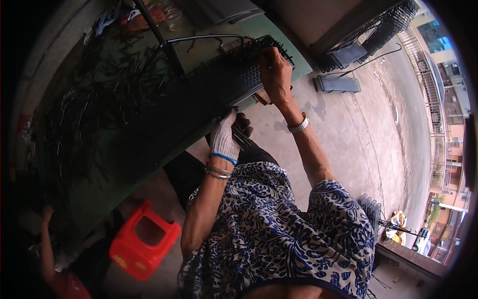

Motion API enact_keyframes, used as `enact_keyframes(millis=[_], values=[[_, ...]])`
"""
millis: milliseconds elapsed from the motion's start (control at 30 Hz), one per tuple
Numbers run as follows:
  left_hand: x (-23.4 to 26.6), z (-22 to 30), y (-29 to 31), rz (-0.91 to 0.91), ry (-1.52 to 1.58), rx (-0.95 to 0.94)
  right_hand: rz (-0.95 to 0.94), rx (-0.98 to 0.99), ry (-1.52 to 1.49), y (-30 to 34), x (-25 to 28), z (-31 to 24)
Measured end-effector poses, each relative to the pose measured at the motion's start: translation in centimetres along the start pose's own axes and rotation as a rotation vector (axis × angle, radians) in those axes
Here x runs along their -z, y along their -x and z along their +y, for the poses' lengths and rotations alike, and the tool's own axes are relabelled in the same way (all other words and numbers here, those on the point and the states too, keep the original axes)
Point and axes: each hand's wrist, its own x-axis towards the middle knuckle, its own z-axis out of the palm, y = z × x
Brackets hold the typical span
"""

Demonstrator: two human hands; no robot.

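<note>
My left hand (226, 133), in a white knit glove with dark fingers, is closed round a bundle of thin dark rods (242, 136). It sits at the near edge of a long dark perforated panel (209, 87), which lies across a green table (144, 174). Bare and wearing a watch, my right hand (275, 72) is closed at the panel's right end, beside a row of dark wire pieces (271, 44). What its fingers pinch, if anything, is too small to make out. Many loose dark rods (94, 114) lie heaped on the table to the left.
A dark metal stand (159, 37) rises behind the panel. Below the table is a red plastic stool (144, 241). Another person's hand (47, 213) is at the table's left end. Grey racks (338, 83) stand on the concrete floor to the right.
</note>
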Motion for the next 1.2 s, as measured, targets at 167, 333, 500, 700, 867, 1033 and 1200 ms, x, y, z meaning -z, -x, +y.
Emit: enact_keyframes(millis=[167, 333, 500, 700, 867, 1033, 1200], values=[[-0.6, 0.3, 0.9, -0.035, -0.009, -0.027, -0.132, -0.015, -0.062, 0.5, -1.0, 1.9], [-0.3, 0.4, 0.9, -0.060, -0.057, -0.075, -0.148, -0.033, 0.146, 0.4, -0.9, 0.4], [-0.6, 0.3, 1.3, -0.081, -0.075, -0.086, -0.154, -0.042, 0.156, 0.5, -0.6, 0.3], [-1.4, 0.3, 2.7, -0.048, -0.111, -0.104, -0.084, -0.036, 0.155, 1.2, -0.4, 0.0], [-1.2, 0.3, 2.9, -0.036, -0.074, -0.100, -0.076, -0.108, 0.158, 1.3, -0.4, 0.0], [-0.3, 0.1, 2.7, -0.085, -0.180, -0.150, -0.126, -0.117, 0.187, 1.8, 0.1, 0.1], [-0.2, -0.1, 3.5, -0.116, -0.188, -0.167, -0.137, -0.155, 0.146, 2.5, 1.1, -1.4]])
